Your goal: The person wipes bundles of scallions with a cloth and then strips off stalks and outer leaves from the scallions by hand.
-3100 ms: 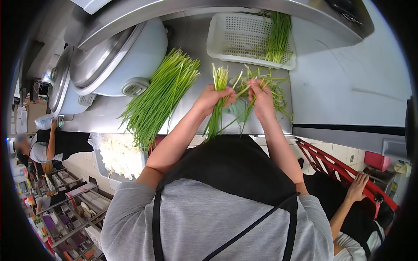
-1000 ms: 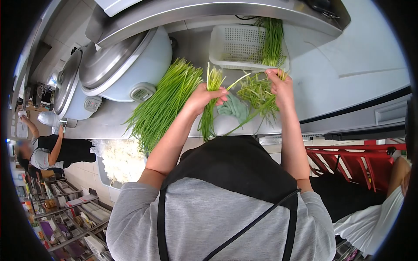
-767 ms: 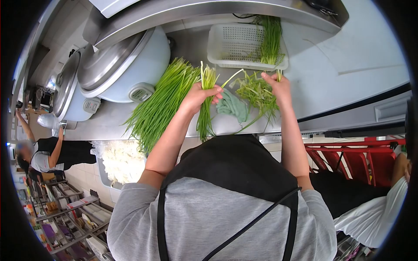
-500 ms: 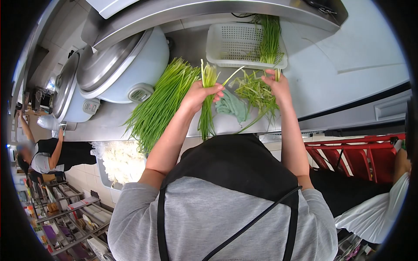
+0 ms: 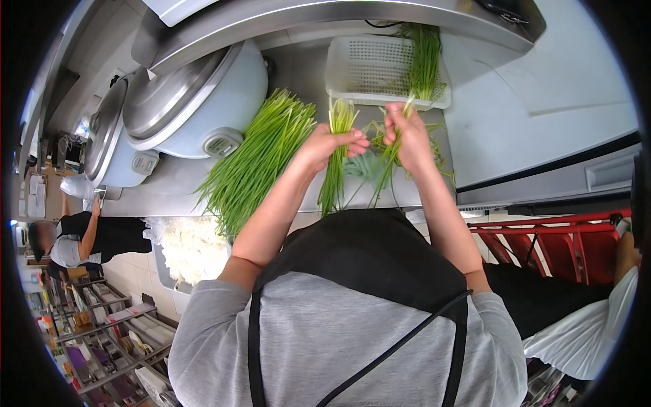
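Note:
Wrapped around a small bunch of garlic chives (image 5: 341, 117), my left hand (image 5: 331, 144) has the pale ends up and the green leaves hanging toward me. My right hand (image 5: 411, 141) is closed on a few thin chive stalks (image 5: 385, 178), just right of that bunch. A big pile of chives (image 5: 261, 152) lies left of my left hand. Loose trimmings (image 5: 439, 144) lie behind and beside my right hand. A crumpled green cloth (image 5: 365, 165) on the counter is partly hidden between my hands.
A white perforated basket (image 5: 366, 89) with chives (image 5: 425, 64) at its right stands beyond my hands. Two large cookers (image 5: 224, 102) stand left. A metal shelf (image 5: 325, 24) overhangs the back. A tub of white pieces (image 5: 193, 254) sits below the left edge. Another person (image 5: 74, 241) stands far left.
My right hand has moved left from the trimmings, toward my left hand, and now has stalks in its fingers. My left hand has shifted slightly right with its bunch.

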`<move>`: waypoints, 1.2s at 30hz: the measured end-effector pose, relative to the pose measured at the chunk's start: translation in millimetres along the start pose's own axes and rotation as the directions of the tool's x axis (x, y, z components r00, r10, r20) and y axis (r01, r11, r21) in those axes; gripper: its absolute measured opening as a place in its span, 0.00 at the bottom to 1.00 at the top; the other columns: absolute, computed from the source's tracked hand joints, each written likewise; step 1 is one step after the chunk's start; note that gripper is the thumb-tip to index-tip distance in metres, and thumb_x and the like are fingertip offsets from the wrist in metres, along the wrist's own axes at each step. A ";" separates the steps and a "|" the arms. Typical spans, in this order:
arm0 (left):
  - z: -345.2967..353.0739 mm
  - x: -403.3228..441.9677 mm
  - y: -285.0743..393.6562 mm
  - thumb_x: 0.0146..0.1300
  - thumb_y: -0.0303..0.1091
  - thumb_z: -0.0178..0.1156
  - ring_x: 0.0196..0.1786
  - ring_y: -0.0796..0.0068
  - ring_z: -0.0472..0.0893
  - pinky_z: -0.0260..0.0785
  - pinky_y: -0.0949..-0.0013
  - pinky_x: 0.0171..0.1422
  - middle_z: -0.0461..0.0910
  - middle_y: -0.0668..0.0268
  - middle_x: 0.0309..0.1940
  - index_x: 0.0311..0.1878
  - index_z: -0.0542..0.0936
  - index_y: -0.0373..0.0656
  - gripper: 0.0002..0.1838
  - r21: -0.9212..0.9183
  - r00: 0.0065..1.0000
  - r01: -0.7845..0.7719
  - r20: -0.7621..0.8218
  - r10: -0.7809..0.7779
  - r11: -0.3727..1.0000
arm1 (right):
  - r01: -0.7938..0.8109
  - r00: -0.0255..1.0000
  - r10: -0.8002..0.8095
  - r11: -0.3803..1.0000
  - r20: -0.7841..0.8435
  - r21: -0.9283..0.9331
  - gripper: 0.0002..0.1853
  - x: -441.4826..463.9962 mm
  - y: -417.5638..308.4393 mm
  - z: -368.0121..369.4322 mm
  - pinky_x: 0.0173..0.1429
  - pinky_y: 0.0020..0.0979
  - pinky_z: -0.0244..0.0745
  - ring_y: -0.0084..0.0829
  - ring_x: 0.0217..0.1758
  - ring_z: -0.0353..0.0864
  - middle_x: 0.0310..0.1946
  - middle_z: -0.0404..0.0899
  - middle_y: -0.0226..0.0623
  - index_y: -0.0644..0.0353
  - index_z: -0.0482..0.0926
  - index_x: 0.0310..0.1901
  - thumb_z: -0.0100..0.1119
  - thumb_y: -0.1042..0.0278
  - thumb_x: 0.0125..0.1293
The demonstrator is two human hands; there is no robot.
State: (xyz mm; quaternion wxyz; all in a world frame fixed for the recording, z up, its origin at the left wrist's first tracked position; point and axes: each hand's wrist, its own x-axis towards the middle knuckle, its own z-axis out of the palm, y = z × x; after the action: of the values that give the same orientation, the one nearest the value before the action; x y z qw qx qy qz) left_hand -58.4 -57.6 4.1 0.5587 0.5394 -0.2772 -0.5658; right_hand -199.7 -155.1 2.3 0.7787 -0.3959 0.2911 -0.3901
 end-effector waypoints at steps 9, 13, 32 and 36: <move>-2.3 -4.0 0.4 0.54 0.35 0.58 0.32 0.67 0.78 0.69 0.69 0.36 0.78 0.55 0.33 0.40 0.74 0.33 0.15 -0.040 0.998 0.006 0.060 -0.003 0.999 | -0.044 0.994 0.062 0.983 0.094 -0.179 0.06 4.0 7.6 -3.5 0.18 0.14 0.50 0.12 0.16 0.60 0.21 0.70 0.24 0.62 0.73 0.35 0.53 0.69 0.58; -8.0 -4.2 -4.0 0.55 0.36 0.58 0.34 0.67 0.78 0.69 0.69 0.38 0.77 0.55 0.34 0.41 0.74 0.33 0.16 -0.022 1.000 0.003 -0.003 -0.003 1.000 | 0.099 0.995 -0.097 0.991 0.027 -0.089 0.07 6.1 6.8 3.9 0.17 0.17 0.52 0.13 0.15 0.57 0.22 0.67 0.26 0.60 0.71 0.34 0.53 0.66 0.58; -7.6 -7.1 0.2 0.56 0.32 0.56 0.31 0.69 0.78 0.70 0.72 0.34 0.77 0.56 0.31 0.39 0.71 0.33 0.12 -0.035 1.000 0.018 0.014 -0.017 0.999 | -0.082 0.990 0.100 0.981 0.095 -0.176 0.06 1.1 8.8 2.3 0.16 0.17 0.44 0.09 0.13 0.51 0.17 0.69 0.21 0.59 0.74 0.31 0.58 0.69 0.55; -7.1 -6.3 -1.6 0.55 0.31 0.57 0.30 0.70 0.78 0.70 0.72 0.33 0.76 0.57 0.30 0.39 0.71 0.33 0.12 -0.047 0.999 0.000 -0.045 -0.002 0.999 | -0.127 0.984 0.143 0.981 0.105 -0.144 0.07 2.0 12.6 1.2 0.16 0.17 0.44 0.09 0.13 0.50 0.18 0.68 0.19 0.61 0.75 0.33 0.58 0.69 0.55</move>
State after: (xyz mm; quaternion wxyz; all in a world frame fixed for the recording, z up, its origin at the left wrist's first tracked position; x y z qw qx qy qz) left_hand -53.7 -49.3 2.7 0.5770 0.5387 -0.2508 -0.5603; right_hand -193.0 -151.6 -8.1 0.7898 -0.4495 0.2982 -0.2919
